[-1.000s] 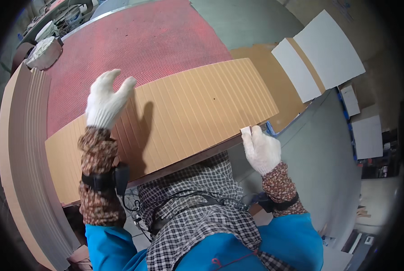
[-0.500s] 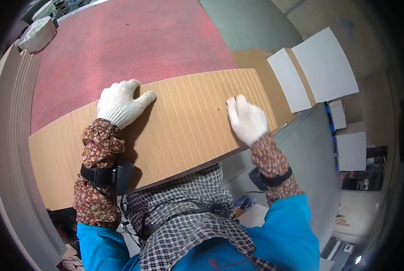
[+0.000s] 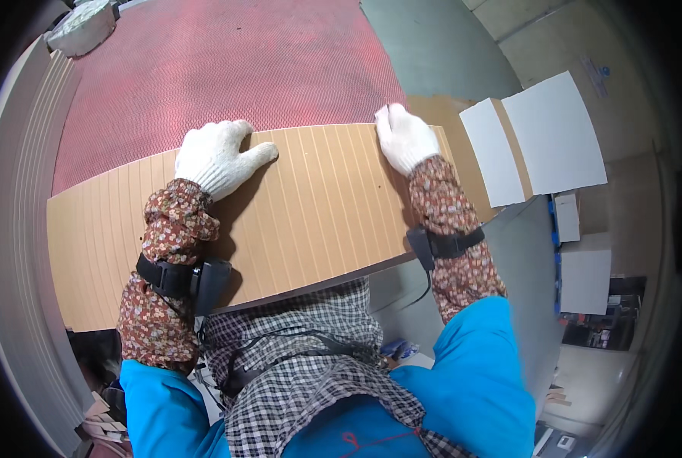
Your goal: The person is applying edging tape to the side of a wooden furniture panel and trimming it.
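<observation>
A long brown cardboard panel (image 3: 325,206) with evenly spaced parallel crease lines lies crosswise before me. My left hand (image 3: 220,158), in a white knit glove, rests open near its far edge, thumb stretched to the right and fingers at the edge. At the far edge toward the panel's right end is my right hand (image 3: 406,139), gloved too, its fingers curled together. Whatever those fingers may hold is hidden or too small to make out.
Beyond the panel spreads a red textured mat (image 3: 234,69). Tall grey-edged boards (image 3: 12,206) are stacked at the left, below a whitish round roll (image 3: 85,29). White panels (image 3: 558,133) on brown cardboard (image 3: 441,111) lie at the right.
My right hand has moved away from me, from the panel's middle to its far edge, fingers still curled. The left hand stays on the panel, shifted slightly rightward in view.
</observation>
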The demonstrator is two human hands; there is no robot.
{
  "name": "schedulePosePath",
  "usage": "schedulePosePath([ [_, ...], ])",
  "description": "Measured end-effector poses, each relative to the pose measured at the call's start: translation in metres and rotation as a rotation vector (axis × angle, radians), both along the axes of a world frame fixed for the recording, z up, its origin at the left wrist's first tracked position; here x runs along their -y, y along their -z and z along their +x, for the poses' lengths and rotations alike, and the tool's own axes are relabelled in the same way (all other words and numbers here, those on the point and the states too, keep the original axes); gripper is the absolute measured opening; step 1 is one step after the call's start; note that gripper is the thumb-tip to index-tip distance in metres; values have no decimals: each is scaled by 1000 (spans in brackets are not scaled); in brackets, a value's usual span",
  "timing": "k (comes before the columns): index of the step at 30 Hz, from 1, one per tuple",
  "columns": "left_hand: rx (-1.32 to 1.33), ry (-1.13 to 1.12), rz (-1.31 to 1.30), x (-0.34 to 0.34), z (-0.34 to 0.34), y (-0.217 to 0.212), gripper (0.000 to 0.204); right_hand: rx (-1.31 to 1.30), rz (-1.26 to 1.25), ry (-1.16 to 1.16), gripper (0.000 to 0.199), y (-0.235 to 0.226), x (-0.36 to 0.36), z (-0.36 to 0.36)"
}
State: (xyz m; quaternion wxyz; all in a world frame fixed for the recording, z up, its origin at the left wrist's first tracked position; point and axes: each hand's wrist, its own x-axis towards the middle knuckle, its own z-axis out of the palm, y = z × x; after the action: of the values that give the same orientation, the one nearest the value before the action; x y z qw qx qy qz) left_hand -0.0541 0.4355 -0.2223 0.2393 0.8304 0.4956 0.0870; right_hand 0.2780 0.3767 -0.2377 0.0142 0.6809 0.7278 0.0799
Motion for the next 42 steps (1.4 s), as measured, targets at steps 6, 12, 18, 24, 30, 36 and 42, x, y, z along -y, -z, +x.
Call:
schedulePosePath([
  [6, -6, -2, -11, 3, -6, 8, 65, -215, -44, 233, 35, -23, 120, -45],
  [12, 0, -39, -5, 18, -12, 27, 68, -233, -112, 419, 21, -13, 246, -74],
  [18, -35, -22, -30, 27, -2, 16, 71, -230, -57, 397, 17, -10, 286, -76],
  [24, -5, -30, -48, 32, -1, 27, 71, -292, 1, 301, 22, -16, 266, -87],
  [30, -12, -39, 37, 30, -4, 29, 73, -170, -16, 272, 23, -9, 261, -82],
  [36, -9, -43, 40, 19, -3, 39, 72, -144, -43, 236, 21, -5, 238, -76],
  [42, -16, -58, 35, 14, -6, 35, 72, -196, -64, 230, 26, -9, 155, -70],
])
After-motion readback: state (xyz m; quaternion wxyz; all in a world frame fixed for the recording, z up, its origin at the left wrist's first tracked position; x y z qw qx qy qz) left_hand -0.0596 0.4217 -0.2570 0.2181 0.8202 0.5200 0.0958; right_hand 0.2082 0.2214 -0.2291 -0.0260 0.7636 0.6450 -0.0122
